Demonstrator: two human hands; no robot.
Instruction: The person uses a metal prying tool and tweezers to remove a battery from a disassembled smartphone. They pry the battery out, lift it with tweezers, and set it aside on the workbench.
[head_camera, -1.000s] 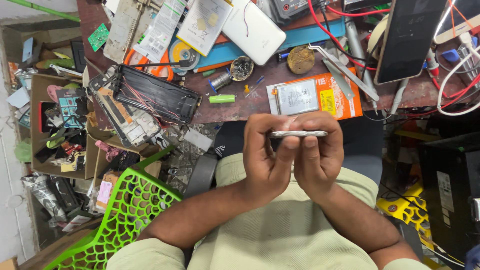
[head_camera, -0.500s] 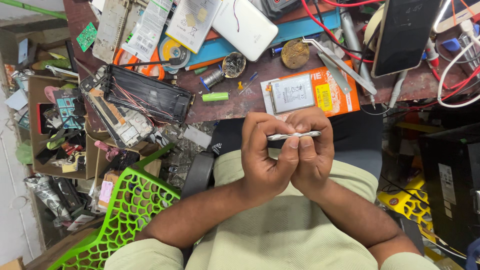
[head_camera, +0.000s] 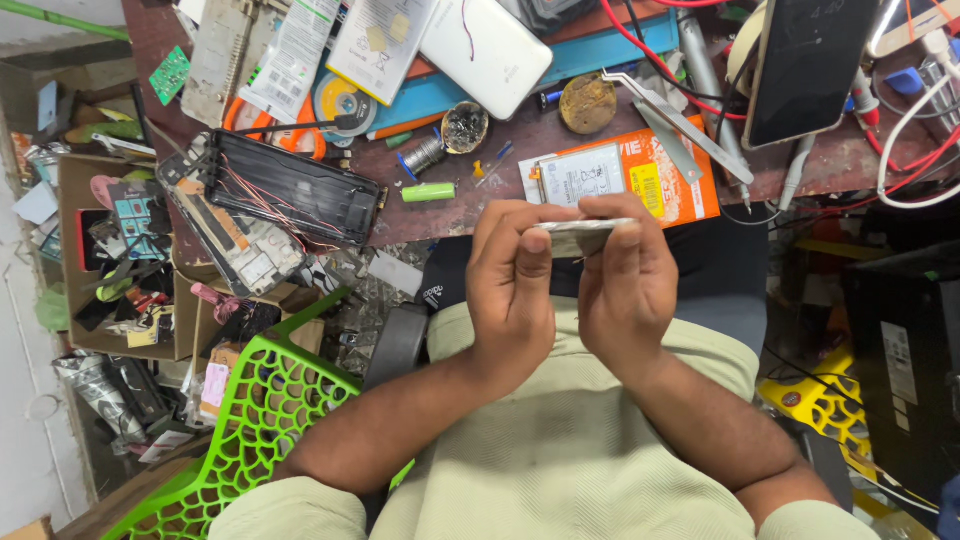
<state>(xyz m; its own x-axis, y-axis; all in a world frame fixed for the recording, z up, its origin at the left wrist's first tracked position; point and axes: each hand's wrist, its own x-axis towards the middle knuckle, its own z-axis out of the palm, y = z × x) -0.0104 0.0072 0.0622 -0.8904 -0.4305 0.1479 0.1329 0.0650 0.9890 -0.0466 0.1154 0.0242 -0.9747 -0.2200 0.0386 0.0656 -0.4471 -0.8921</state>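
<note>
Two hands are raised over the lap, just below the workbench edge (head_camera: 600, 215). At 9 o'clock, the left hand (head_camera: 515, 290) is clenched on a thin silver panel (head_camera: 580, 232), held edge-on. At 3 o'clock, the right hand (head_camera: 628, 285) grasps its other end. At 12 o'clock, an orange box (head_camera: 660, 175) lies on the bench.
</note>
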